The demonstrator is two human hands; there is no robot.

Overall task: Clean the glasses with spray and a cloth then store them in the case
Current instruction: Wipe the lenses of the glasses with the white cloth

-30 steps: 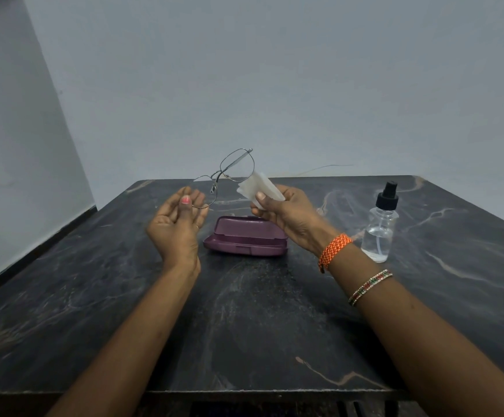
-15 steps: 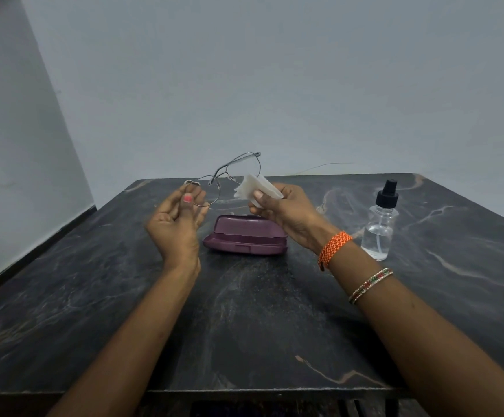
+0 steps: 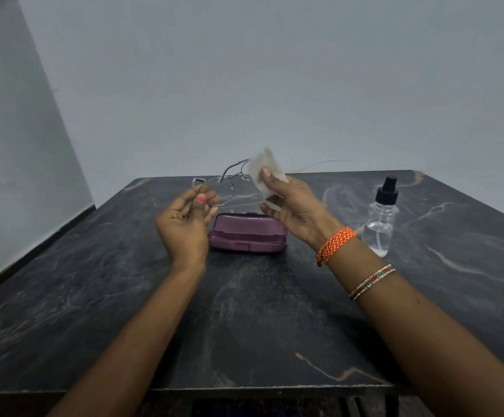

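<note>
Thin metal-rimmed glasses (image 3: 225, 183) hang in the air above the table, pinched at the near lens rim by my left hand (image 3: 186, 222). My right hand (image 3: 293, 206) holds a white cloth (image 3: 265, 171) wrapped over the far lens, thumb pressed on top. That lens is hidden by the cloth. A closed purple glasses case (image 3: 247, 233) lies on the table just below and between both hands. A clear spray bottle (image 3: 380, 224) with a black pump top stands upright to the right of my right wrist.
The dark marble table (image 3: 94, 296) runs to a front edge near the bottom of the view. A grey wall rises behind the far edge. A thin wire (image 3: 326, 163) trails along the back of the table.
The glasses have tilted flatter and the cloth has moved up over the far lens. My left hand has shifted slightly, still pinching the frame.
</note>
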